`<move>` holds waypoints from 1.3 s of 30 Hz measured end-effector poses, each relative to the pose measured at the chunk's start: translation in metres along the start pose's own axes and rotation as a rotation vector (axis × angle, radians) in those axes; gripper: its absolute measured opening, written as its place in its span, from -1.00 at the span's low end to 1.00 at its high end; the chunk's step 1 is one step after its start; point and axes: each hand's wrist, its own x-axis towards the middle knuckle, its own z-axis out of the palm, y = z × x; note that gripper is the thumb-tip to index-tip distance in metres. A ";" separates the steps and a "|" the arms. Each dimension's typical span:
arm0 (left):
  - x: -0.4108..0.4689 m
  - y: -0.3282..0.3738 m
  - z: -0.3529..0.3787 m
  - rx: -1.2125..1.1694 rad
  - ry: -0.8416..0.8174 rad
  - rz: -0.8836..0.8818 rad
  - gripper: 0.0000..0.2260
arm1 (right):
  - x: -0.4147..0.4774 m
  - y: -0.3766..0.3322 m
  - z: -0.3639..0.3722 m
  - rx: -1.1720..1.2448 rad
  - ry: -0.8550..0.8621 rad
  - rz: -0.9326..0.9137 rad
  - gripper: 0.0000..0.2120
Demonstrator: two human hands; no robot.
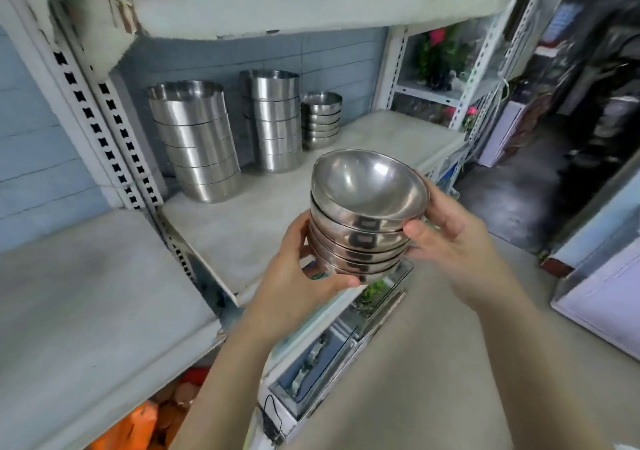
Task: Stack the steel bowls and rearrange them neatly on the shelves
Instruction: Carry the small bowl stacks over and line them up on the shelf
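We are cradling the tilted stack of round steel bowls (360,238), left hand (298,276) curled beneath, right hand (450,242) gripping its side; levelling it before shelving seems wise.

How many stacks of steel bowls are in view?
4. On the shelf: wide stack left, taller stack middle, small stack right. The held stack is between left hand and right hand. No others show.

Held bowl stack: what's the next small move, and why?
Probably carry the held stack forward onto the bare shelf, just right of the small stack. The left hand and right hand both grip it in front of that shelf, and similar round bowls already stand there at the back.
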 end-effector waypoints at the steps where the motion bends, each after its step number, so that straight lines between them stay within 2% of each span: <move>1: 0.014 0.000 0.009 0.000 -0.011 -0.004 -0.10 | 0.008 0.006 -0.012 0.016 0.010 0.016 -0.30; 7: 0.097 0.000 0.067 0.025 0.000 -0.019 -0.12 | 0.067 0.041 -0.087 0.076 0.039 0.018 -0.32; 9: 0.123 0.000 0.091 0.022 0.038 -0.021 -0.14 | 0.090 0.053 -0.116 0.091 0.001 0.004 -0.36; 18: 0.230 -0.003 0.178 0.025 0.230 -0.026 -0.20 | 0.204 0.102 -0.230 0.126 -0.228 0.034 -0.27; 24: 0.297 -0.011 0.182 0.048 0.299 -0.050 -0.16 | 0.286 0.136 -0.248 0.129 -0.335 0.054 -0.30; 29: 0.355 -0.035 0.171 0.037 0.315 -0.078 -0.15 | 0.347 0.174 -0.247 0.124 -0.367 0.060 -0.23; 33: 0.401 -0.061 0.165 -0.008 0.312 -0.115 -0.16 | 0.390 0.204 -0.249 0.117 -0.395 0.056 -0.29; 39: 0.457 -0.086 0.160 -0.064 0.325 -0.161 -0.15 | 0.444 0.241 -0.249 0.096 -0.404 0.091 -0.22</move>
